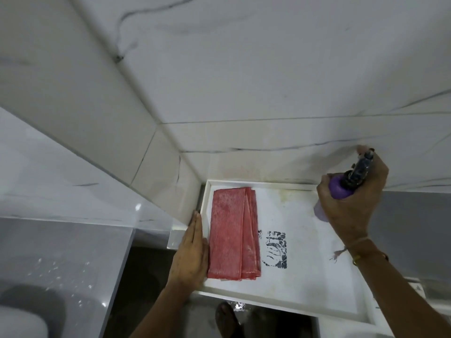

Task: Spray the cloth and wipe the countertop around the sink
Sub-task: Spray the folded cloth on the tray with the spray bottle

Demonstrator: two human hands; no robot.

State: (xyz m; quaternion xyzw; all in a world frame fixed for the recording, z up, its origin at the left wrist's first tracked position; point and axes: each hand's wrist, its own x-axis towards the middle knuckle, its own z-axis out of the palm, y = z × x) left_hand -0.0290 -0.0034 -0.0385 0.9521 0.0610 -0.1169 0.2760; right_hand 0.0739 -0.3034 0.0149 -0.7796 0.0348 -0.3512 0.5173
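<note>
A folded red cloth point(233, 234) lies flat on the left side of a white countertop point(300, 240) with a raised rim. My left hand point(191, 250) rests flat with fingers together along the cloth's left edge, on the counter's rim. My right hand point(353, 193) is raised over the counter's right side, gripping a purple spray bottle point(338, 189) with a dark trigger head point(361, 167). The bottle's nozzle is hidden by my fingers. No sink is visible.
White marbled tile walls point(244, 81) meet in a corner behind the counter. A dark printed mark point(274, 248) sits right of the cloth. Yellowish stains mark the counter's back. A toilet point(22, 320) stands at lower left. A foot point(225, 315) shows on the dark floor below.
</note>
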